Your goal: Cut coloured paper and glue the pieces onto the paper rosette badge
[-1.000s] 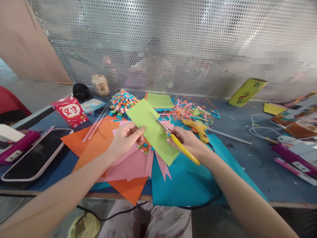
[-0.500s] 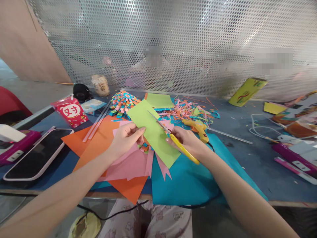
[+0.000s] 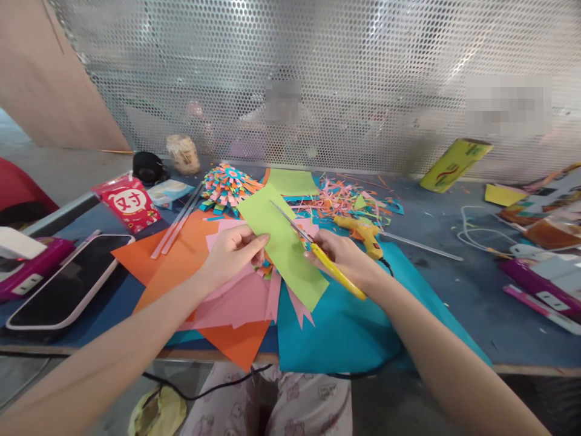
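My left hand (image 3: 233, 249) pinches the left edge of a light green paper sheet (image 3: 281, 242), holding it above the table. My right hand (image 3: 342, 257) grips yellow-handled scissors (image 3: 318, 254), whose blades lie over the green sheet and point up and left. Under my hands lie pink (image 3: 240, 297), orange (image 3: 181, 254) and teal (image 3: 345, 327) paper sheets. A yellow glue gun (image 3: 363, 233) lies just behind my right hand.
A folded multicoloured paper flower (image 3: 224, 184) and a heap of paper scraps (image 3: 345, 203) sit behind. A tablet (image 3: 68, 281), a red packet (image 3: 129, 203) and a pink device (image 3: 27, 266) are at left. A yellow tube (image 3: 454, 165), cables and pink tools (image 3: 540, 290) are at right. A perforated metal screen (image 3: 318, 72) backs the table.
Both hands and the green sheet have stayed almost in place; the sheet has shifted very slightly to the right.
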Demonstrator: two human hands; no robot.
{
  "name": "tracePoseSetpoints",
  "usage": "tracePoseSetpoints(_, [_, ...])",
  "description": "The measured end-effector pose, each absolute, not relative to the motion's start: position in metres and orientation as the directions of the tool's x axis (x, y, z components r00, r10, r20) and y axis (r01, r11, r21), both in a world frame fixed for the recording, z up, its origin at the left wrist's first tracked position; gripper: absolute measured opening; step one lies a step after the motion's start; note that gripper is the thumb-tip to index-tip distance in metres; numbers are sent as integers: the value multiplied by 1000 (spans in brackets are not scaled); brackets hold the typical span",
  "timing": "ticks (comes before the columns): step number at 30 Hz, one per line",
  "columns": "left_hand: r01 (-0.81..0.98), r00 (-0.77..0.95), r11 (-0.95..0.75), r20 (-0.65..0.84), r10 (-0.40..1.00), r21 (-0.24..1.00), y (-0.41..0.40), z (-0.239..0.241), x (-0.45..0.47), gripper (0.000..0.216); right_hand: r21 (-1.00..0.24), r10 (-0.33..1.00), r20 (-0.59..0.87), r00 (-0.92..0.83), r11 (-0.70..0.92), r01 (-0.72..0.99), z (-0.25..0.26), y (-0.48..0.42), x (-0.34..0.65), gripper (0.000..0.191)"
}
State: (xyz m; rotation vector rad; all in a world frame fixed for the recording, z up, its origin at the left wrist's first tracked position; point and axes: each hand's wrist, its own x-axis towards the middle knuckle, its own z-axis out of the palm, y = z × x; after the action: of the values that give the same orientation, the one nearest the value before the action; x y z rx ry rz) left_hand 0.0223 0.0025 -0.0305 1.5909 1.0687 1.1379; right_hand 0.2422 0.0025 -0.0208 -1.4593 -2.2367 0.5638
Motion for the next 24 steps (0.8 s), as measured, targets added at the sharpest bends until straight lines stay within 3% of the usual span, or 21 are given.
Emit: tracePoseSetpoints(24, [188,295,-204,143,945,961,-3,-28,28,25,-561,938,112,-329,333,758,-23,-1,236,35])
